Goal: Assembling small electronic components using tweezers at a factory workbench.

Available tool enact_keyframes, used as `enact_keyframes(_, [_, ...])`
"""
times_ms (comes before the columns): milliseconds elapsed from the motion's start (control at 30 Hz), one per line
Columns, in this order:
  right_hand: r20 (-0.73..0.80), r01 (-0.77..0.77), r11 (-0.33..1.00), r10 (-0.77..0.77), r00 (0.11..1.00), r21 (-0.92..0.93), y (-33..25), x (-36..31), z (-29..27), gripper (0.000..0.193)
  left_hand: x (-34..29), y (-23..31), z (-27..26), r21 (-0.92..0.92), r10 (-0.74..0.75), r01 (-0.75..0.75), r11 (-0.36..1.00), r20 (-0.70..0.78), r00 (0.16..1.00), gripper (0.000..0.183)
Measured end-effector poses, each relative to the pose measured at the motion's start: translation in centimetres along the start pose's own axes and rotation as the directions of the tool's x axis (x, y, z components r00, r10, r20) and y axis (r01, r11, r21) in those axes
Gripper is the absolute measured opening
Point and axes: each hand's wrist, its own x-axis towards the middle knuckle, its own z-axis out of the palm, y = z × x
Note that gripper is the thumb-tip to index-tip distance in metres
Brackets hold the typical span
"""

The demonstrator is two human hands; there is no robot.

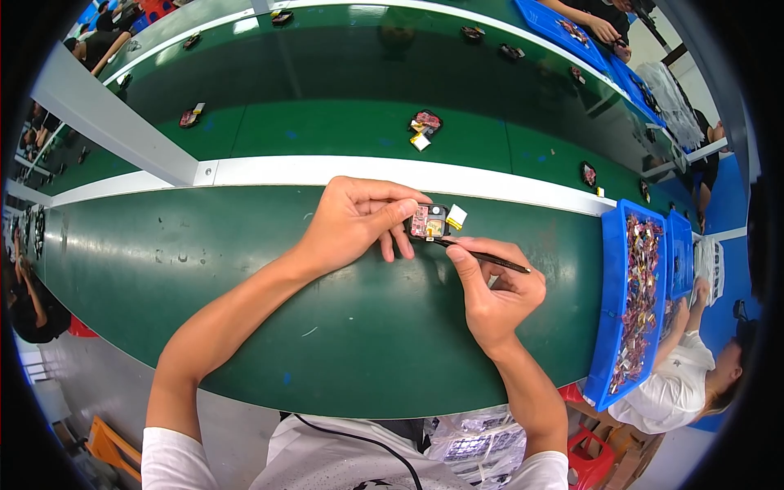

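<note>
Above the green bench, my left hand (pixel 359 219) grips a small black casing (pixel 429 221) by its left side, thumb on top. Inside the casing lies a red circuit board with silver and golden parts. A white and yellow battery-like piece (pixel 456 216) sticks out at the casing's upper right. My right hand (pixel 502 286) is closed around slim black tweezers (pixel 498 260), held like a pen. Their tip reaches the casing's lower edge; whether the tip pinches anything is too small to tell.
A blue bin (pixel 612 310) full of small electronic pieces stands at the bench's right end. Beyond the white rail (pixel 392 171) runs a green conveyor belt (pixel 327 131) carrying several similar casings, one (pixel 425 124) straight ahead. A grey post (pixel 114 114) rises at left. Other people sit on both sides.
</note>
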Motion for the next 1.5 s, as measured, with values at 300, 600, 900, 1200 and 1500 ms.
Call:
enact_keyframes(300, [0.003, -0.038, 0.999, 0.038, 0.999, -0.008, 0.0, 0.0, -0.1, 0.010, 0.0, 0.1, 0.1, -0.026, -0.017, 0.016, 1.000, -0.010, 1.000, 0.023])
enact_keyframes(600, [0.021, -0.053, 0.998, 0.053, 0.998, -0.032, -0.7, 0.0, 0.2, 0.009, 0.0, 0.1, 0.0, -0.046, -0.056, 0.056, 0.997, 0.000, 0.998, 0.023])
enact_keyframes(900, [0.006, -0.054, 0.998, 0.054, 0.999, -0.045, -0.7, 0.0, 0.1, 0.008, -0.1, 0.4, 0.6, 0.072, -0.080, 0.084, 0.994, -0.054, 0.995, 0.022])
enact_keyframes(1200, [0.072, -0.024, 0.999, 0.022, 0.997, 0.026, 0.1, 0.5, -0.2, 0.011, -0.2, 0.2, 0.3, 0.057, -0.076, 0.079, 0.995, -0.043, 0.996, 0.022])
enact_keyframes(1500, [0.098, 0.072, 0.996, -0.077, 0.992, 0.048, 0.3, 0.6, -0.2, 0.011, -0.2, 0.4, 0.5, 0.034, -0.075, 0.076, 0.997, -0.036, 0.997, 0.020])
